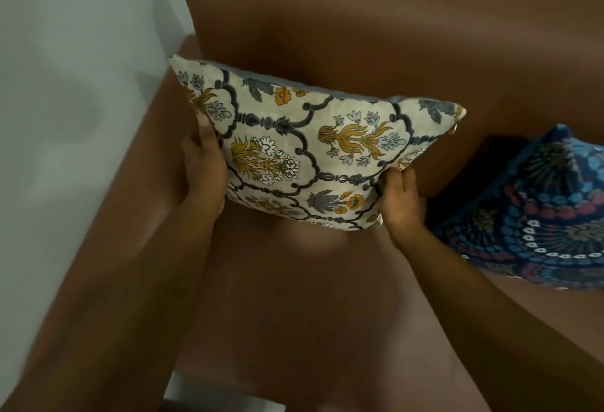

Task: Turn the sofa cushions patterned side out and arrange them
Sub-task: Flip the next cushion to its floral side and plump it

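A cream cushion (304, 153) with yellow, grey and blue flowers faces me, patterned side out, tilted back toward the brown sofa's backrest (359, 45). A grey plain side shows along its top edge. My left hand (204, 166) grips its left edge and my right hand (400, 199) grips its lower right corner. Its bottom edge sits just at the seat (294, 297). A dark blue cushion (536, 215) with red and white dotted rings lies to the right, pattern visible, leaning against the backrest.
The sofa's left armrest (137, 199) runs along a pale wall (72, 84). A strip of light floor (215, 395) shows at the bottom between the armrest and the seat front.
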Demonstrator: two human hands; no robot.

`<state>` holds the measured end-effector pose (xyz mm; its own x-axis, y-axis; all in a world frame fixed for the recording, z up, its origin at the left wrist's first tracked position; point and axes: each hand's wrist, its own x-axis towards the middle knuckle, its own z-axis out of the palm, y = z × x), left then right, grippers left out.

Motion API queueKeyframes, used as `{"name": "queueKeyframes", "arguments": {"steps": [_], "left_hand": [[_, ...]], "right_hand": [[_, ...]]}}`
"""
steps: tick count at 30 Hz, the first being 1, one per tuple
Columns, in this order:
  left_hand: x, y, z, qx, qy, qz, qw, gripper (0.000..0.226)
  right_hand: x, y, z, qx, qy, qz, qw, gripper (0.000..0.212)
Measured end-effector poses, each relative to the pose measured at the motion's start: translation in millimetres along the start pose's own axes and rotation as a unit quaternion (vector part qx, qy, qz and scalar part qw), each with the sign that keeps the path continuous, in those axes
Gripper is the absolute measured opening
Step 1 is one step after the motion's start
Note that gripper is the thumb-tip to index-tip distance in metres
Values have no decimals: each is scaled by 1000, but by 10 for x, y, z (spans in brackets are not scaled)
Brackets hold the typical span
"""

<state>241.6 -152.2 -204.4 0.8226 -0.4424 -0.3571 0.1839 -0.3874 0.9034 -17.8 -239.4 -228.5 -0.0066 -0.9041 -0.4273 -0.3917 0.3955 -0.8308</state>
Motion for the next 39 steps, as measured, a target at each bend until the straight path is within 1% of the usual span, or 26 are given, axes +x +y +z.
{"name": "queueKeyframes", "arguments": {"steps": [1, 2, 3, 4, 5, 7, 8, 9, 10, 11, 12, 13, 15, 17, 18, 19, 21, 22, 24, 27, 29, 31, 33, 35, 37, 39], "left_hand": [[-40, 8, -22, 34, 21, 60, 997, 91], [-104, 38, -52, 98, 45, 128, 986, 102], [-169, 108, -76, 173, 54, 202, 963, 113], [-209, 220, -74, 260, 44, 283, 922, 123], [-221, 350, -53, 356, 13, 355, 864, 131], [-118, 603, 0, 551, -86, 425, 713, 138], [-72, 719, 31, 614, -126, 435, 647, 140], [-22, 773, 48, 642, -146, 434, 615, 142], [32, 819, 60, 653, -150, 426, 609, 143], [83, 843, 46, 657, -143, 412, 615, 143], [147, 860, 8, 655, -135, 388, 634, 144], [179, 888, -57, 638, -125, 367, 665, 145], [188, 913, -284, 565, -96, 330, 750, 146], [124, 819, -513, 470, -62, 283, 834, 130], [102, 709, -596, 428, -46, 247, 868, 123], [74, 591, -658, 394, -38, 217, 892, 121], [105, 347, -738, 354, -33, 184, 916, 132], [161, 277, -774, 347, -31, 171, 922, 134], [315, 180, -828, 359, -38, 158, 919, 125], [430, 163, -834, 391, -41, 162, 905, 120], [490, 178, -796, 400, -39, 175, 899, 122], [570, 168, -790, 393, -37, 185, 900, 126], [576, 132, -853, 381, -29, 187, 905, 125], [432, 108, -892, 371, -3, 214, 904, 122], [273, 75, -861, 394, 12, 273, 877, 125], [205, 54, -775, 437, -23, 299, 848, 127]], "right_hand": [[-34, 5, -42, 13, -5, -1, 1000, 54], [-77, 13, -82, 27, -16, 0, 1000, 50], [-133, 26, -96, 32, -34, -7, 999, 46], [-157, 86, -87, 21, -59, -18, 998, 44], [-159, 167, -48, 10, -82, -33, 996, 45], [-107, 332, 79, 19, -108, -52, 993, 59], [-62, 382, 169, 29, -111, -51, 992, 69], [-32, 394, 259, 35, -100, -47, 993, 80], [-18, 361, 332, 30, -76, -52, 995, 89], [-6, 311, 405, 19, -52, -68, 996, 92], [-3, 219, 457, 6, -29, -92, 995, 86], [-12, 82, 492, -9, -7, -123, 992, 77], [3, -267, 543, -30, 41, -196, 979, 63], [58, -710, 553, -44, 86, -283, 954, 58], [96, -904, 553, -54, 105, -324, 939, 55], [114, -1082, 559, -68, 118, -361, 923, 53], [130, -1237, 632, -102, 124, -410, 898, 46], [144, -1200, 693, -115, 117, -423, 891, 43], [210, -986, 794, -127, 104, -434, 886, 44], [389, -699, 898, -166, 86, -420, 888, 61], [472, -712, 905, -210, 76, -391, 893, 74], [504, -796, 824, -226, 75, -398, 886, 81], [397, -872, 696, -213, 94, -441, 867, 76], [190, -851, 588, -200, 117, -499, 835, 76], [86, -720, 592, -248, 95, -533, 803, 82], [141, -594, 670, -337, 53, -518, 785, 83]]}}
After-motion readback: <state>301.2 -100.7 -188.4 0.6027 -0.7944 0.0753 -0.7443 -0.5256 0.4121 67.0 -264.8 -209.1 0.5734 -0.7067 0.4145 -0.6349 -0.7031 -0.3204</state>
